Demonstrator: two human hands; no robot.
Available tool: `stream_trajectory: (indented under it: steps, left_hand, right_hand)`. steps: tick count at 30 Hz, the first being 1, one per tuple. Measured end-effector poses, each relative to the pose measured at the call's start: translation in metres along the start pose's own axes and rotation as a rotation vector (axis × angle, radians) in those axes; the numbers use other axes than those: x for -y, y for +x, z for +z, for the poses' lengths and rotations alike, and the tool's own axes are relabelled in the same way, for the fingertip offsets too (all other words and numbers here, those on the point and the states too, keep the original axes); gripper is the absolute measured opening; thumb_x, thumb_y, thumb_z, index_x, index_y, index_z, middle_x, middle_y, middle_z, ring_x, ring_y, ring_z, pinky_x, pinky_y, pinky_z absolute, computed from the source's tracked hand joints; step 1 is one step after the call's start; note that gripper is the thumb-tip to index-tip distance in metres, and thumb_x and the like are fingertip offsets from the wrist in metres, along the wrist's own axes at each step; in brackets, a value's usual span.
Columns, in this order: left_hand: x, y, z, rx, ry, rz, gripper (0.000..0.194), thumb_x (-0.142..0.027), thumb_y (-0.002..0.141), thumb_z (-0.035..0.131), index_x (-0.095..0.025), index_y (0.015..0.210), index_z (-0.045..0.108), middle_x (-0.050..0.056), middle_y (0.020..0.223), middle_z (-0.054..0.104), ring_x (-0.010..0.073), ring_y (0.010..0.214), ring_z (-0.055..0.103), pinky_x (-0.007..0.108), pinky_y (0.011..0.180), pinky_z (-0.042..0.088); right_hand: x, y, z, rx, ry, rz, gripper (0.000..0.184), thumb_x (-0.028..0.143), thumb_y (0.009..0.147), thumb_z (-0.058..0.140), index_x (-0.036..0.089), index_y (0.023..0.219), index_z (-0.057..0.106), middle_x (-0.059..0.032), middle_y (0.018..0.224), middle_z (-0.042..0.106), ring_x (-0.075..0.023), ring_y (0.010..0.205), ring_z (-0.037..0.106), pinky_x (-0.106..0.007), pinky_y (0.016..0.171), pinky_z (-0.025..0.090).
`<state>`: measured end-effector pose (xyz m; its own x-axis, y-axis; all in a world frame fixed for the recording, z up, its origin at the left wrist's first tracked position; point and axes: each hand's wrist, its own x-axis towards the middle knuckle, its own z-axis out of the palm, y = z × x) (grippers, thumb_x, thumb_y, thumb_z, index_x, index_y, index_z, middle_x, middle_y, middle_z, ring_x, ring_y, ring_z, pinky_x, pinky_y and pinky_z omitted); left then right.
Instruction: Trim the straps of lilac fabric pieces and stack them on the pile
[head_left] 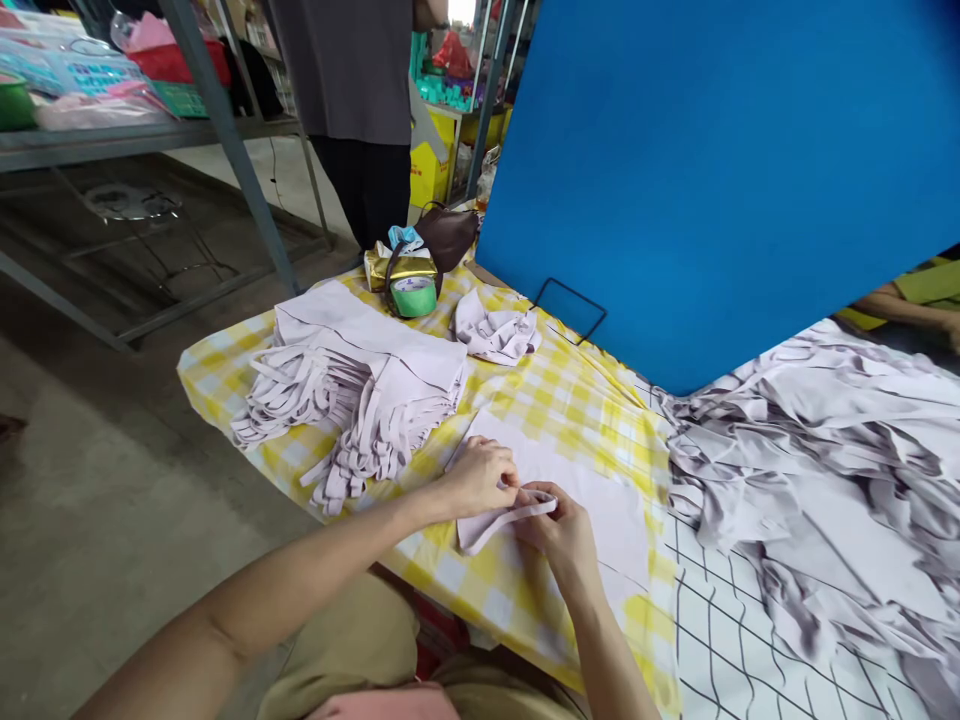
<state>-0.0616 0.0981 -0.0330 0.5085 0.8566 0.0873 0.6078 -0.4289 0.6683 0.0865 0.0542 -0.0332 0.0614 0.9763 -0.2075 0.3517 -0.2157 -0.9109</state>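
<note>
A pale lilac fabric piece (600, 505) lies flat on the yellow checked tablecloth (450, 590), directly under both hands. From its near side rises a narrow fabric strap (499, 523), curved into a loop. My right hand (562, 530) pinches this strap between thumb and fingers. Close against it, my left hand (484, 475) has its fingers bent into a pinch near the strap's end; what lies between the fingertips is hidden. To the left is a thick stack of similar fabric pieces (375, 340), their straps hanging in bunches. A crumpled lilac cloth (495, 328) rests farther back.
Behind the cloth are a green tape roll (414, 297), a brown bag (450, 238) and a black wire frame (574, 308). A large blue board (712, 180) leans beyond. Loose fabric (847, 500) is heaped right, near another person's arm (907, 308). A person (345, 80) stands by metal shelving (232, 150).
</note>
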Motion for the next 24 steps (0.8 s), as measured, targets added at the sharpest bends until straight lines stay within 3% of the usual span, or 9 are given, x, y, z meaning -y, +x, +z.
stream_trajectory:
  steps: [3, 6, 10, 16, 24]
  left_hand:
    - [0.010, -0.004, 0.000, 0.045, 0.035, 0.109, 0.006, -0.017, 0.077, 0.058, -0.019, 0.077, 0.063, -0.001, 0.084, 0.063, 0.0154, 0.089, 0.055, 0.032, 0.088, 0.031]
    - [0.021, -0.009, -0.001, 0.102, 0.102, 0.234, 0.017, -0.020, 0.077, 0.059, -0.020, 0.094, 0.060, 0.001, 0.096, 0.061, 0.0169, 0.097, 0.052, 0.031, 0.088, 0.032]
    - [0.025, -0.011, -0.001, 0.116, 0.243, 0.321, 0.016, -0.014, 0.079, 0.056, -0.019, 0.093, 0.060, 0.002, 0.096, 0.060, 0.0178, 0.098, 0.050, 0.030, 0.087, 0.033]
    - [0.023, -0.002, 0.003, 0.085, 0.201, 0.254, 0.008, -0.017, 0.082, 0.057, -0.020, 0.083, 0.065, 0.000, 0.087, 0.060, 0.0152, 0.091, 0.052, 0.028, 0.081, 0.035]
    - [0.028, 0.004, 0.005, 0.101, 0.133, 0.203, 0.007, -0.023, 0.082, 0.061, -0.020, 0.081, 0.066, 0.000, 0.086, 0.059, 0.0153, 0.091, 0.051, 0.028, 0.080, 0.034]
  right_hand:
    - [0.001, -0.003, 0.001, -0.055, -0.110, -0.016, 0.031, 0.045, 0.069, 0.058, 0.015, 0.074, 0.064, -0.0038, 0.060, 0.065, -0.0172, 0.054, 0.055, -0.025, 0.050, 0.041]
    - [-0.001, -0.007, 0.003, -0.084, -0.199, -0.053, 0.029, 0.043, 0.073, 0.053, 0.016, 0.075, 0.064, -0.0034, 0.058, 0.064, -0.0170, 0.052, 0.055, -0.025, 0.049, 0.040]
    - [-0.006, -0.009, 0.005, -0.050, -0.282, -0.122, 0.025, 0.038, 0.077, 0.047, 0.018, 0.075, 0.063, -0.0041, 0.063, 0.065, -0.0170, 0.055, 0.056, -0.025, 0.052, 0.041]
    - [-0.008, -0.005, 0.006, -0.061, -0.465, -0.271, 0.024, 0.024, 0.078, 0.040, 0.018, 0.077, 0.063, -0.0066, 0.076, 0.066, -0.0176, 0.066, 0.060, -0.025, 0.059, 0.042]
    - [-0.013, 0.002, 0.006, -0.103, -0.593, -0.329, 0.027, 0.017, 0.076, 0.036, 0.017, 0.078, 0.063, -0.0067, 0.075, 0.065, -0.0169, 0.064, 0.059, -0.026, 0.058, 0.040]
